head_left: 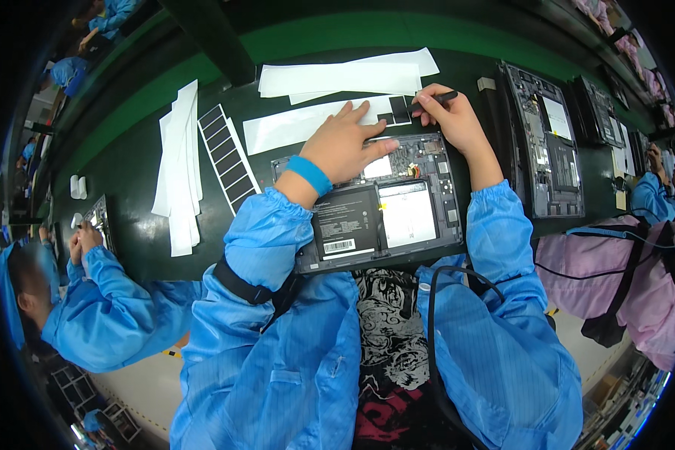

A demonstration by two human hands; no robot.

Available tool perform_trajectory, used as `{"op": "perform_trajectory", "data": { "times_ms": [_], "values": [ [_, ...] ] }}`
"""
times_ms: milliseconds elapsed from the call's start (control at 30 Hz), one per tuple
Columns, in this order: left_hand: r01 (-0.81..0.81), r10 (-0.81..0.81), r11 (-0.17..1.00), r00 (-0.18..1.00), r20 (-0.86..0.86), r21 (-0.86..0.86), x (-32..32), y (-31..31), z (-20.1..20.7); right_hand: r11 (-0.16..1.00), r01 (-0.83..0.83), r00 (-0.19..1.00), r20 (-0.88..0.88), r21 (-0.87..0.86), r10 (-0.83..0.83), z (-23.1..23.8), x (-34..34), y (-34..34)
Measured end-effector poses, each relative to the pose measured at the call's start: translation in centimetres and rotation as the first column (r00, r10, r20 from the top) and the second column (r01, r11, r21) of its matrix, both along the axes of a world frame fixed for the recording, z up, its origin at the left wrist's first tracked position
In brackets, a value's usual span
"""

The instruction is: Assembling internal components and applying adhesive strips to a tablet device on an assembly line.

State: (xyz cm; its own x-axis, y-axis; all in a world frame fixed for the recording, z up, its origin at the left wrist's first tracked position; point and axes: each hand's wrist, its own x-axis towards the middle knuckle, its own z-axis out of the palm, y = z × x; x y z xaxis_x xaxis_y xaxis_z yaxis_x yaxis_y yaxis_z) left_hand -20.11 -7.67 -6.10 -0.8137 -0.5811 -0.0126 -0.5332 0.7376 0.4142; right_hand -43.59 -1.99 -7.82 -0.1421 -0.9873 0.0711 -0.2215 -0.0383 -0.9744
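My left hand (345,146) lies flat with fingers spread over a white backing strip (277,133), its thumb over the upper edge of an opened laptop base (453,225). On the strip's right end is a black rectangular sticker (400,109). Beside it, my right hand (457,120) is closed around a slim black tool (444,98), pointed at the sticker; the fingers partly hide it, so its exact kind is unclear. In the laptop base sit a black battery (346,217) and a shiny white panel (409,214) below a circuit board (405,161).
White strips (341,77) lie behind my hands, and more white strips (178,172) at the left. Next to these is a sheet of black stickers (227,157). Another opened laptop base (541,142) stands at the right. Co-workers sit on both sides; one person's hands (85,244) show at the left.
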Motion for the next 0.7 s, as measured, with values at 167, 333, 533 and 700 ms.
{"op": "perform_trajectory", "data": {
  "times_ms": [167,333,533,700],
  "values": [
    [0.024,-0.025,0.999,1.0,-0.019,-0.021,0.0,-0.1,-0.3,1.0,0.009,0.999,0.039,-0.03,-0.007,-0.6,0.2,-0.1],
    [0.048,-0.049,0.998,0.999,-0.012,-0.03,0.2,-0.1,-0.5,0.997,0.038,0.997,0.073,-0.06,-0.034,0.3,1.4,0.1],
    [0.039,-0.032,0.995,0.996,0.081,-0.087,-0.3,0.3,0.3,0.97,0.139,0.989,0.081,-0.2,-0.125,1.1,2.5,0.3],
    [0.032,-0.04,0.99,0.998,-0.055,-0.139,0.5,-0.2,0.0,0.952,0.259,0.932,0.303,-0.165,-0.201,3.0,2.7,1.5]
  ]
}}
